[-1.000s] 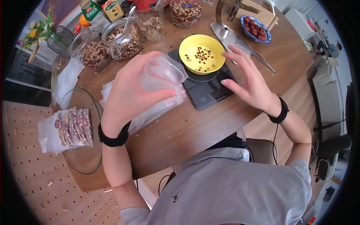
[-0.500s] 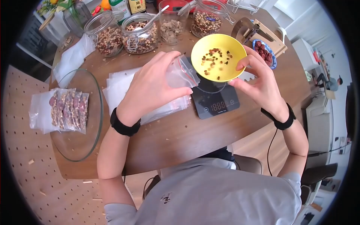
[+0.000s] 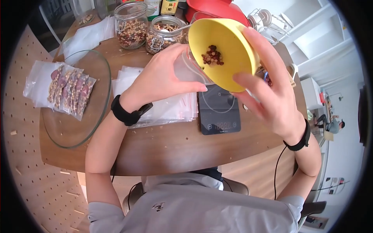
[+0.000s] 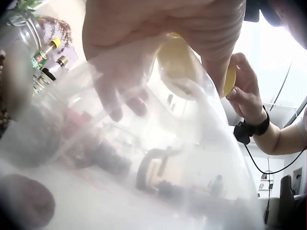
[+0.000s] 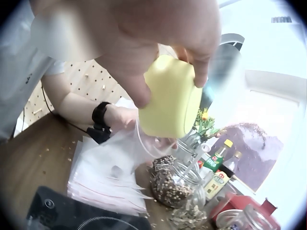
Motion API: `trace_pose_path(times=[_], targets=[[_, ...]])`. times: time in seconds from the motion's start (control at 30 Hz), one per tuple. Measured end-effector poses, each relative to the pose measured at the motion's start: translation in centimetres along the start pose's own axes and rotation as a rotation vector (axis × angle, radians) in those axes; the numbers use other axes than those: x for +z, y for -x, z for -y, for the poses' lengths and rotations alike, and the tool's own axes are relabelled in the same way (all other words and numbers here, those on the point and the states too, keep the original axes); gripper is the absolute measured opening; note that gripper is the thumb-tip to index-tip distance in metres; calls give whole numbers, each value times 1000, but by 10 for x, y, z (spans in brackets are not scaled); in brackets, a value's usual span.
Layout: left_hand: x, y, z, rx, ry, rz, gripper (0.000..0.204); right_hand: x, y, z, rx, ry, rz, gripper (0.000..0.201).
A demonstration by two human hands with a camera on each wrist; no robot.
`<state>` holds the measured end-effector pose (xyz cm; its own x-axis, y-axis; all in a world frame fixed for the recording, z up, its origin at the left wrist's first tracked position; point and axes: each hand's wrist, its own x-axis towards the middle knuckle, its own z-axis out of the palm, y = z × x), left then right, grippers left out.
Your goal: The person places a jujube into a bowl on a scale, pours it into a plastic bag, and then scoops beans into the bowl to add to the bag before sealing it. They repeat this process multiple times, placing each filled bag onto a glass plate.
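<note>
In the head view my left hand (image 3: 155,79) holds a clear zip bag (image 3: 184,70), thumb and fingers spread around its mouth. The bag's film fills much of the left wrist view. My right hand (image 3: 276,97) grips a yellow bowl (image 3: 229,42) by its side and rim, tilting it left over the bag's mouth. A small heap of mixed beans (image 3: 212,56) lies inside the bowl. Below the bowl is a black kitchen scale (image 3: 219,116) with a lit display. A stack of flat zip bags (image 3: 167,110) lies under my left hand.
Filled bean packets (image 3: 72,93) lie over an oval glass dish (image 3: 108,89) on the left. Two glass jars of beans (image 3: 132,35) stand at the back, near bottles and a red container (image 3: 217,9). Another person (image 3: 334,126) sits far off at the right.
My right hand has taken the yellow bowl off the scale, brought it to the bag and tipped it left. The beans have gathered together in the bowl. My left hand keeps the bag.
</note>
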<state>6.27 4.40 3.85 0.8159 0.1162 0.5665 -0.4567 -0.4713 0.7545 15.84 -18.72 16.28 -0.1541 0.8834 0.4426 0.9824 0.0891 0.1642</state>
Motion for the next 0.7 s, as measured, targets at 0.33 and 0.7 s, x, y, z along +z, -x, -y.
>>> trace_pose_path(times=[0.33,0.7], targets=[[-5,-2,-11,-23,105,102,74,10,22,-10,-43,68,-111,31],[-31,-5,-15,108,-176,96,69,74,120,-23,1088,-874,-78,21]])
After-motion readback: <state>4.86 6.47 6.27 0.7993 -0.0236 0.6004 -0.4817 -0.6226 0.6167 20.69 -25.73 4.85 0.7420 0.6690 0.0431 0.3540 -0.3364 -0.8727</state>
